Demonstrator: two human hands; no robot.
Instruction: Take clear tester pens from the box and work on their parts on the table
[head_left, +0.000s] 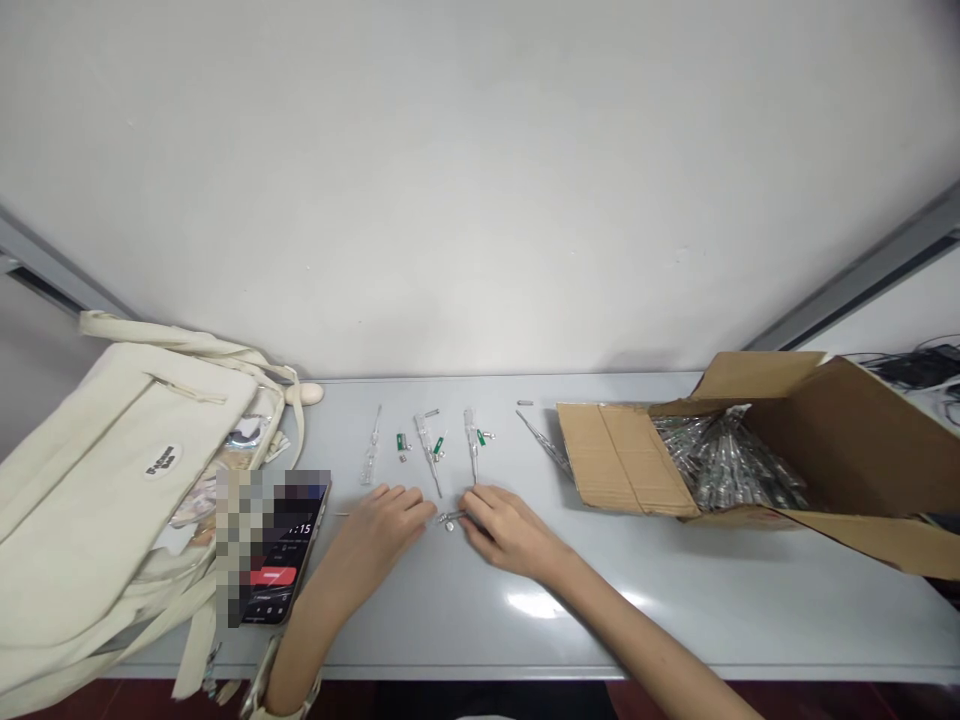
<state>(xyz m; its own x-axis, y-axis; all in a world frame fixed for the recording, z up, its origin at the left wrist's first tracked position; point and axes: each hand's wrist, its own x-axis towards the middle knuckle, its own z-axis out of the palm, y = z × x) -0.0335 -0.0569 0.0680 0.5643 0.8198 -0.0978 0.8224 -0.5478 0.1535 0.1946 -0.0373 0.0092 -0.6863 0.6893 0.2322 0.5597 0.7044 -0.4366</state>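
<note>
My left hand (386,525) is curled low over the table, fingers closed. A thin metal shaft (342,514) sticks out on its left side, like those on the nearby screwdrivers; whatever handle it has is hidden under the hand. My right hand (499,525) pinches the end of a small grey metal piece (454,516), its exact kind too small to tell. Between the hands lies a small round silver part (449,526). Just beyond them rest clear-handled screwdrivers: one at left (370,462), a middle one (424,440) and a right one (470,425).
Small green boards (401,441) and silver bits lie among the screwdrivers. At right, an open cardboard box (626,460) holds several bagged clear screwdrivers (731,465); tweezers (541,440) lie by its flap. A cream bag (97,480) and a phone (289,550) are at left.
</note>
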